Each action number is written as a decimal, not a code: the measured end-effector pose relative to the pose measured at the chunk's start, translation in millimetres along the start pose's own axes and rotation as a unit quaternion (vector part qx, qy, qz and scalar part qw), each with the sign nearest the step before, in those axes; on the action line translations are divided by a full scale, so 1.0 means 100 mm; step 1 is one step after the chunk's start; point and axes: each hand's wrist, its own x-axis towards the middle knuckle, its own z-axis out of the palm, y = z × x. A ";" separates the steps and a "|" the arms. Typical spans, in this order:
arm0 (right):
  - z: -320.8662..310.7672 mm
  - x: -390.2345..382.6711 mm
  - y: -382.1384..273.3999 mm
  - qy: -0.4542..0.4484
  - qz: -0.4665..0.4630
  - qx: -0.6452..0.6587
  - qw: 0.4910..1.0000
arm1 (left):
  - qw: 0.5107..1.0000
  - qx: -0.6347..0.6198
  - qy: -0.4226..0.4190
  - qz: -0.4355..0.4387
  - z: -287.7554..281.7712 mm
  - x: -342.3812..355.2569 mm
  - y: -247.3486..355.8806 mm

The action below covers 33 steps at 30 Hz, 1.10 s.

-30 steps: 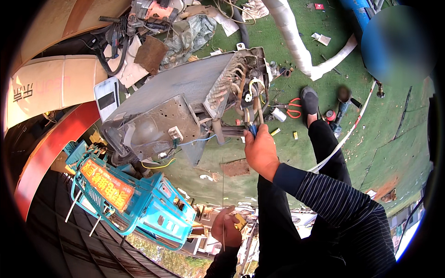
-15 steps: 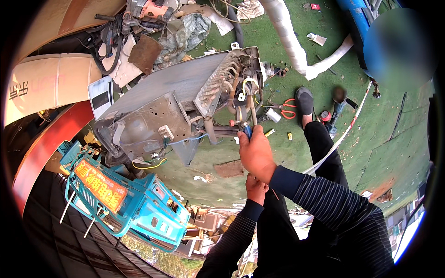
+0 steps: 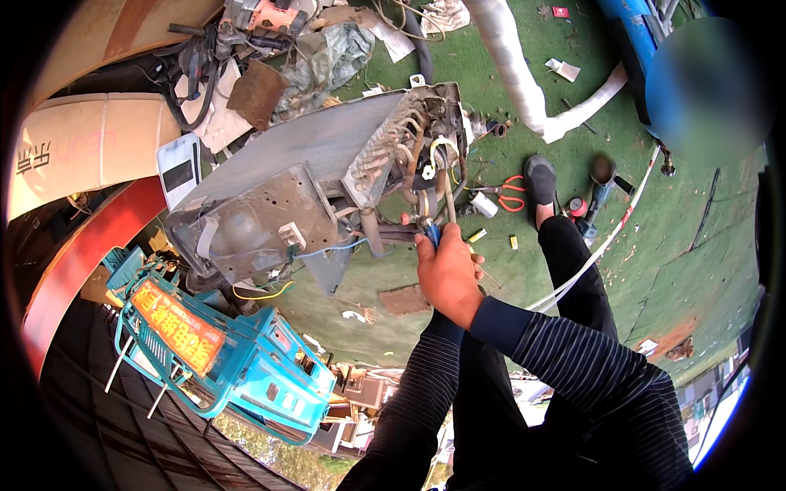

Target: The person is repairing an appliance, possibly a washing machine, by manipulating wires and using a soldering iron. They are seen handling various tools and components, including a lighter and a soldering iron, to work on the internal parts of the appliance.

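My right hand (image 3: 449,278) is closed around a blue cylindrical part (image 3: 432,234) at the pipe end of a metal unit. That unit has a finned coil (image 3: 286,146), bent copper tubes (image 3: 401,151) and a dusty metal casing (image 3: 266,217). One upright tube (image 3: 449,204) meets the top of my fist. Behind the right hand, my left hand (image 3: 477,263) is mostly hidden, with curled fingertips showing at its right side. A thin rod (image 3: 492,279) sticks out beside those fingertips. The lower end of the blue part is covered by my fingers.
Orange-handled scissors (image 3: 512,194), a white canister (image 3: 484,204) and a blue power tool (image 3: 591,209) lie by my shoe (image 3: 539,180). A white hose (image 3: 602,250) crosses the green floor. At left stand a turquoise cart (image 3: 270,360) and a cardboard box (image 3: 98,143). A wrapped pipe (image 3: 512,65) lies beyond.
My left hand has moved up and forward behind the right hand, and the thin rod has come up with it. The right hand stays on the blue part, shifted slightly.
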 end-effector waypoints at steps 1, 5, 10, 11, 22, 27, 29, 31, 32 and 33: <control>0.00 -0.01 -0.02 -0.010 0.010 0.021 1.000 | 1.000 0.004 0.016 0.000 0.04 -0.06 0.11; 0.01 -0.02 -0.11 -0.007 0.056 0.032 0.998 | 0.997 0.036 0.062 0.002 0.15 -0.18 0.31; 0.10 0.04 -0.16 0.020 0.068 -0.035 0.997 | 1.000 -0.012 0.023 -0.014 0.11 -0.04 0.30; 0.09 0.04 -0.19 0.022 0.074 -0.037 0.996 | 1.000 -0.009 0.028 -0.004 0.13 -0.07 0.31; 0.03 0.09 -0.23 -0.015 0.083 -0.033 0.996 | 0.988 -0.130 -0.055 -0.059 0.00 0.19 0.08; 0.27 0.16 -0.09 0.027 0.018 0.015 0.999 | 0.988 -0.104 -0.111 -0.034 -0.20 0.46 -0.30; 0.16 0.09 -0.21 0.024 0.009 0.023 0.999 | 0.984 -0.090 -0.153 -0.001 -0.36 0.69 -0.59; 0.12 0.07 -0.25 0.021 0.012 0.014 1.000 | 0.979 -0.081 -0.187 0.028 -0.40 0.77 -0.70; 0.11 0.07 -0.27 0.020 0.012 0.009 1.000 | 0.977 -0.082 -0.195 0.031 -0.43 0.81 -0.76; 0.11 0.08 -0.27 0.020 0.014 0.004 1.000 | 0.976 -0.083 -0.199 0.027 -0.43 0.81 -0.76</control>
